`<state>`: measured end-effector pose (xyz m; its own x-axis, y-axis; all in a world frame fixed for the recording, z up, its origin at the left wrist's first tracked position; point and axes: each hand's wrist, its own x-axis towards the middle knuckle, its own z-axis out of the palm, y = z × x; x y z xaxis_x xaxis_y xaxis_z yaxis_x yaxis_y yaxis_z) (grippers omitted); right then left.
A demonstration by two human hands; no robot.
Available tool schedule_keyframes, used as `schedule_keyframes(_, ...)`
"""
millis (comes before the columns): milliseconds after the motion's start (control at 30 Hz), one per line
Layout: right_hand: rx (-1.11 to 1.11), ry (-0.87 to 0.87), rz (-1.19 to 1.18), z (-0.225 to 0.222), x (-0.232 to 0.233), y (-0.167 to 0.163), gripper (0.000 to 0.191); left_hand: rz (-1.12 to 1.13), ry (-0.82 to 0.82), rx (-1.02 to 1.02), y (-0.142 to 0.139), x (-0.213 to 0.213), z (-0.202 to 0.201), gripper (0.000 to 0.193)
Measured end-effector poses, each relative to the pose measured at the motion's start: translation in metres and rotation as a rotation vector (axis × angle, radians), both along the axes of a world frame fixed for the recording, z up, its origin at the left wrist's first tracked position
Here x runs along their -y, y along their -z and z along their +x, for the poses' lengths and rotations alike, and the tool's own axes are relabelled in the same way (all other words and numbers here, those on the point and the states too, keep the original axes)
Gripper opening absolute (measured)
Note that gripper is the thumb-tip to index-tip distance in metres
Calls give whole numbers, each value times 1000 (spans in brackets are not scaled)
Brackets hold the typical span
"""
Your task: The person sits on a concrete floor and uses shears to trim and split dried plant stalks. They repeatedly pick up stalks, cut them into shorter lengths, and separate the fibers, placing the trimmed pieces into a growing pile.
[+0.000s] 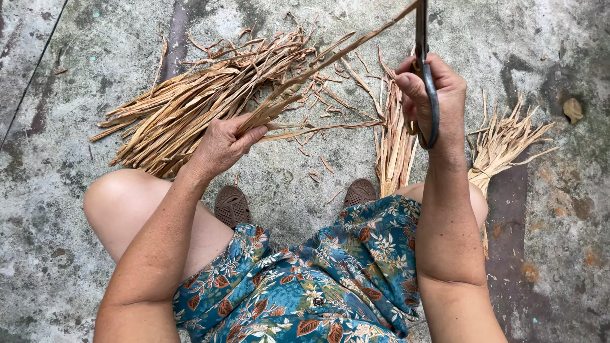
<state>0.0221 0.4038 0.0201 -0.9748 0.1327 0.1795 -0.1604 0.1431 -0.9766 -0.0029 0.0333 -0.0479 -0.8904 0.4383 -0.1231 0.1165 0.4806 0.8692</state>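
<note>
Gripping one dry leaf strip [305, 76], the left hand [222, 143] pinches it; the right hand [432, 95] clenches one pair of scissors [427, 82]. Three strip piles flank two shoes [232, 204].

A grey, mottled concrete floor [76, 82] is carrying everything here, its surface showing dark stains and rust-coloured patches toward the right. A large heap of dried leaf strips [190, 108] is lying at upper left, fanning outward. A narrower bundle [395, 143] is lying near the centre, and a third tied bundle [502, 143] is lying to the right. Short offcuts [326, 165] are scattering between them. Two brown perforated shoes [232, 204] are resting flat on the floor. A dry leaf [573, 110] is lying at far right.
</note>
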Motion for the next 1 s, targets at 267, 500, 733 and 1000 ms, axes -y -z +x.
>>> schedule_keyframes(267,-53,49,-97,-1,4,-1,32,113,-77,-141,15,6,-4,53)
schedule_keyframes(500,-85,76,-55,0,-1,-2,35,473,-327,-287,28,-26,-14,23)
schedule_keyframes(733,-116,60,-87,5,-22,-2,38,625,-492,-240,83,-91,-3,14)
schedule_keyframes(1000,-256,122,-83,23,-72,2,46,285,-593,-211,199,-139,-1,26)
